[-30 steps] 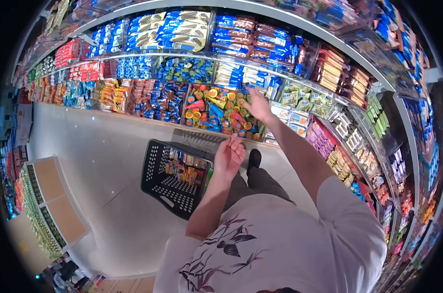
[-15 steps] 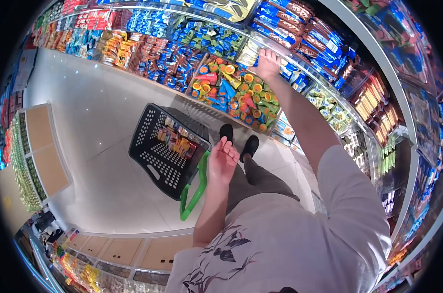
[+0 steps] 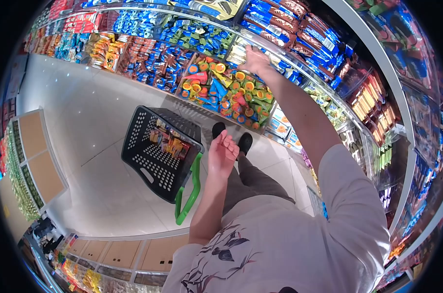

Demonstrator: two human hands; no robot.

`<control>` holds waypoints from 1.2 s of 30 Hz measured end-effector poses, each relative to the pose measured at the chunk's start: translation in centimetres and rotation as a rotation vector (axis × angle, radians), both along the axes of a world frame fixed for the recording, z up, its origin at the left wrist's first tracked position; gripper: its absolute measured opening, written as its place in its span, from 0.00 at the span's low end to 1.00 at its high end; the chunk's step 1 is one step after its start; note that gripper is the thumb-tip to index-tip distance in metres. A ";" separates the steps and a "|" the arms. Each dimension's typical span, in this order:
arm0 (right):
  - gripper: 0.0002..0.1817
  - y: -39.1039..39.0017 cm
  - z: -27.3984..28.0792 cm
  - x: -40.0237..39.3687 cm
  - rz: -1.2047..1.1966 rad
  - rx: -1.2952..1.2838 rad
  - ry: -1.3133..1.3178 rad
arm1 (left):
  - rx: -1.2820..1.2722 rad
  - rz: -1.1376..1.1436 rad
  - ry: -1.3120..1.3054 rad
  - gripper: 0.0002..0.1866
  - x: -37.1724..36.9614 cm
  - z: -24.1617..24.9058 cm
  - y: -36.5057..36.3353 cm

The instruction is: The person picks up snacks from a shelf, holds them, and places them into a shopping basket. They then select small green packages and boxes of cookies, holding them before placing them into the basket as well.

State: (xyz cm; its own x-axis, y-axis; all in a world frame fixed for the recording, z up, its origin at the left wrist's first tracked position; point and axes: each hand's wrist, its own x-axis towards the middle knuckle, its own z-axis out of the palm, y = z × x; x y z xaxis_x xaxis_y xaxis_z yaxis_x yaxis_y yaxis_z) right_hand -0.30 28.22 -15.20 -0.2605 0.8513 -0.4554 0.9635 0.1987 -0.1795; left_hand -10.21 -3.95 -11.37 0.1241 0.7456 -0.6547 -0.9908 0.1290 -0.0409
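My right hand [image 3: 254, 60] reaches into a bin of white-wrapped sweets [image 3: 238, 52] on the lower shelf. Its fingers are spread over the packets, and no packet shows clearly in its grasp. Just in front of that bin are cone-shaped sweets [image 3: 229, 93] in green, orange, yellow and blue wrappers. My left hand [image 3: 223, 155] hovers before my body, palm up, fingers loosely curled and nothing in them. Close beside it stands a dark grey shopping basket [image 3: 155, 166] with a green handle [image 3: 188, 195]. Several packaged snacks [image 3: 169, 143] lie inside the basket.
Blue-wrapped bars [image 3: 275, 22] fill the upper shelf, behind a clear rail above my right hand. More sweet bins [image 3: 153, 63] run leftward. Low cabinets [image 3: 119, 251] stand behind me, and another display [image 3: 41, 151] is at left. My shoes [image 3: 245, 142] are near the shelf base.
My right hand has shifted slightly left over the white-wrapped sweets, and its fingers have spread. The whole view has slid a little. My left hand keeps its loose, palm-up pose.
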 end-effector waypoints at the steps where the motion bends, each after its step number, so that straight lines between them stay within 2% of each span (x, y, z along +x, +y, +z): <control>1: 0.44 0.0 0.4 -0.2 -0.002 -0.041 -0.004 | -0.004 -0.001 -0.002 0.10 0.0 -0.2 0.3; 5: 0.43 0.2 0.2 -0.1 0.020 -0.067 0.022 | 0.002 -0.009 0.007 0.10 -0.4 -0.4 1.1; 8: 0.44 -0.2 -0.6 0.4 0.034 0.020 0.065 | 0.015 -0.015 0.008 0.10 -0.7 -0.5 1.7; 11: 0.40 0.0 -0.9 0.5 0.060 0.007 0.058 | 0.037 -0.015 -0.017 0.10 -0.8 -0.5 2.1; 18: 0.37 -0.4 -0.5 0.3 0.045 -0.007 0.076 | 0.065 -0.037 -0.035 0.11 -0.5 -1.0 2.2; 21: 0.44 -0.6 -0.1 0.5 0.053 -0.043 0.048 | 0.051 -0.039 -0.026 0.11 -0.6 -1.0 2.1; 22: 0.41 -0.8 0.2 0.7 0.058 -0.034 0.065 | 0.042 -0.041 -0.023 0.11 -0.7 -0.9 2.1; 25: 0.39 -1.4 1.6 1.5 -0.070 -0.077 0.100 | 0.020 -0.039 0.000 0.11 -0.8 -1.0 2.2; 28: 0.37 -2.4 1.9 3.4 -0.087 -0.010 0.226 | 0.056 -0.043 0.002 0.12 -1.0 -1.2 2.3; 30: 0.37 -4.3 1.8 5.1 -0.085 0.050 0.343 | 0.035 -0.085 0.093 0.13 -0.6 -1.1 2.7; 31: 0.38 -5.9 2.4 5.6 -0.136 0.017 0.494 | 0.021 -0.107 0.136 0.14 -0.3 -0.9 3.1; 32: 0.38 -7.7 3.0 6.2 -0.176 -0.052 0.569 | 0.006 -0.178 0.249 0.19 0.2 -0.7 3.4; 35: 0.38 -14.8 6.0 6.0 -0.244 -0.142 0.747 | -0.004 -0.282 0.440 0.24 2.2 3.6 5.4; 36: 0.39 -16.9 7.6 5.8 -0.301 -0.280 0.807 | 0.055 -0.309 0.451 0.25 3.0 3.8 5.3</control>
State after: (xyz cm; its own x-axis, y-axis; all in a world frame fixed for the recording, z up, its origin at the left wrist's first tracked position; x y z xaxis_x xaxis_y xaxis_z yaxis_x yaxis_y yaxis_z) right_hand 5.46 11.30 -7.57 -0.3743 0.8206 -0.4319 0.5281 -0.1943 -0.8267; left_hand -7.23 1.32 -7.54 0.0588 0.7538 -0.6545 -0.8245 0.4062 0.3938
